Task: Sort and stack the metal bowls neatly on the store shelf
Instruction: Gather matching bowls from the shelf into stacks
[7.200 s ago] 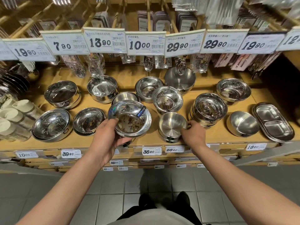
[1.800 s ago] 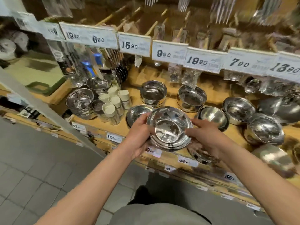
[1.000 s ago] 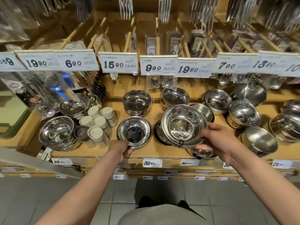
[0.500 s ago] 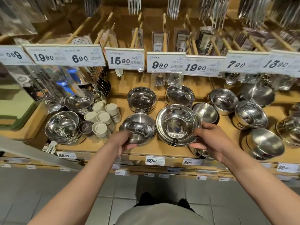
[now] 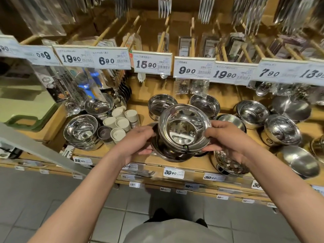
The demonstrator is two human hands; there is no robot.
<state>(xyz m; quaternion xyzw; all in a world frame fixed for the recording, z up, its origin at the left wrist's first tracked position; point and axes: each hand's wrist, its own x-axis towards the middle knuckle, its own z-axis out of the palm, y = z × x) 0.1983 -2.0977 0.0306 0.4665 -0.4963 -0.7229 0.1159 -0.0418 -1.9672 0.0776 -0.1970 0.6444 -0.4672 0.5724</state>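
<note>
Wooden store shelving fills the view, with a light wood shelf (image 5: pixel 140 88) carrying steel ware and a row of white price tags (image 5: pixel 151 64) hung along the rail above it. Packaged cutlery hangs from pegs behind the tags.

Both hands are raised in front of the shelf, holding a wide-rimmed metal bowl (image 5: pixel 184 128) nested in a second wide-rimmed bowl (image 5: pixel 168 154) under it. The left hand (image 5: pixel 135 143) closes its grip on the left side of the pair, fingers curled beneath the lower bowl and thumb against the rim. The right hand (image 5: pixel 228 137) closes its grip on the right side, thumb over the top bowl's rim and fingers beneath. The held pair hangs above the front part of the shelf, tilted a little toward the camera; whether its base touches the shelf cannot be told.

On the shelf behind the pair stand two straight-sided steel bowls (image 5: pixel 160 104). To the left lies a stack of round bowls (image 5: pixel 81 131), and just beside it a cluster of white shakers (image 5: pixel 121 122). To the right rest several more bowls (image 5: pixel 280 131), and near the front edge, below the right wrist, a shallow rimmed bowl (image 5: pixel 231 163) lies tilted. Small price labels (image 5: pixel 173 173) line the shelf's front edge. Grey floor tiles (image 5: pixel 133 220) show below.
</note>
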